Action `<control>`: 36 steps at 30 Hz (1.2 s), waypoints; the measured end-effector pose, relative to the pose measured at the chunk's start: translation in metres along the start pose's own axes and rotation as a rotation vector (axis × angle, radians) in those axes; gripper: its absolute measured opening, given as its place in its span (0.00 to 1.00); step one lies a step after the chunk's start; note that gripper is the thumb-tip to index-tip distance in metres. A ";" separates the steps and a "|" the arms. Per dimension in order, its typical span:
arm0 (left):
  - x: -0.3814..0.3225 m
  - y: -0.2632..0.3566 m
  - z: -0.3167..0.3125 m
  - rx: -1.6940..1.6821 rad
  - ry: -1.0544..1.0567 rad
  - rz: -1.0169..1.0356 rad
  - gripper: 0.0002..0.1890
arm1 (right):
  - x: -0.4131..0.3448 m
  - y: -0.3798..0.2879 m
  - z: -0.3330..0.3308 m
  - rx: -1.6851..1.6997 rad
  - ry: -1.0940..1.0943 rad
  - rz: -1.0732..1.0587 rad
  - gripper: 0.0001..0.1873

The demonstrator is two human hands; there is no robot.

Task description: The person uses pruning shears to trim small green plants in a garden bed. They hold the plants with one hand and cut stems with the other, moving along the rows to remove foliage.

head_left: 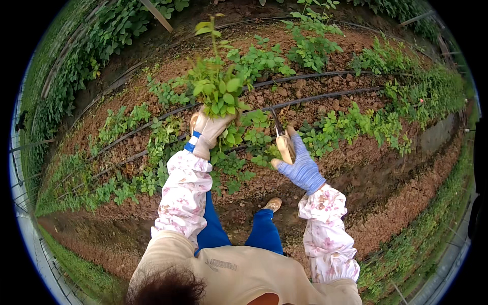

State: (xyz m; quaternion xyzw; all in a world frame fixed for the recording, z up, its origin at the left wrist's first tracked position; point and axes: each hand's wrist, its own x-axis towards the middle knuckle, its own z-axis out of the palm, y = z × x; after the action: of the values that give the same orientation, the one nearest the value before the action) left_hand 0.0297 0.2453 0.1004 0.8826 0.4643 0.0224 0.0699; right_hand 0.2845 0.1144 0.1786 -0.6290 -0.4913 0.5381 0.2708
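My left hand [213, 127], in a pale glove with a blue and white wrist band, is closed around a bunch of leafy green cuttings [221, 89]. The leaves fan out above the fist, and one longer stem sticks up, blurred. In a blue knitted glove with tan fingertips, my right hand [299, 164] grips hand pruners [284, 146] by their pale handles. Their dark blades point away from me, close to the black drip line and low leaves. Whether the blades touch a stem cannot be made out.
Low leafy plants [354, 129] grow in rows on a bed of clumpy reddish soil [267, 97]. Black drip lines [324, 93] run across the bed. A dirt furrow [244, 213] lies underfoot. Taller green plants [126, 28] and a wooden stake [157, 16] stand beyond.
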 end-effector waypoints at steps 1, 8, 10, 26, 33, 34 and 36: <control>-0.006 -0.017 0.024 -0.895 -0.053 -0.060 0.16 | 0.012 0.007 -0.007 -0.063 0.013 -0.056 0.54; 0.006 0.024 0.028 -2.182 -0.344 -0.326 0.20 | 0.046 -0.037 -0.079 -0.371 -0.074 -0.051 0.52; 0.009 0.033 0.031 -2.225 -0.388 -0.308 0.19 | 0.050 -0.046 -0.079 -0.420 -0.089 -0.031 0.50; 0.010 0.019 0.035 -2.791 -0.601 -0.266 0.23 | 0.039 -0.097 -0.059 -0.769 -0.258 0.082 0.48; 0.009 0.027 0.024 -2.264 -0.689 -0.075 0.21 | 0.049 -0.120 -0.040 -0.830 -0.348 0.091 0.34; 0.008 0.022 0.030 -2.532 -0.730 0.037 0.21 | 0.050 -0.125 -0.036 -0.849 -0.289 0.095 0.33; 0.005 0.010 0.043 -2.785 -0.737 0.091 0.21 | 0.046 -0.131 -0.032 -0.884 -0.169 0.105 0.30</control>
State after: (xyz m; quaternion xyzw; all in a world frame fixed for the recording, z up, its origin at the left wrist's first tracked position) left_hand 0.0450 0.2395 0.0596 0.0675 -0.0068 0.2262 0.9717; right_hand 0.2695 0.2107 0.2822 -0.6622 -0.6619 0.3388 -0.0924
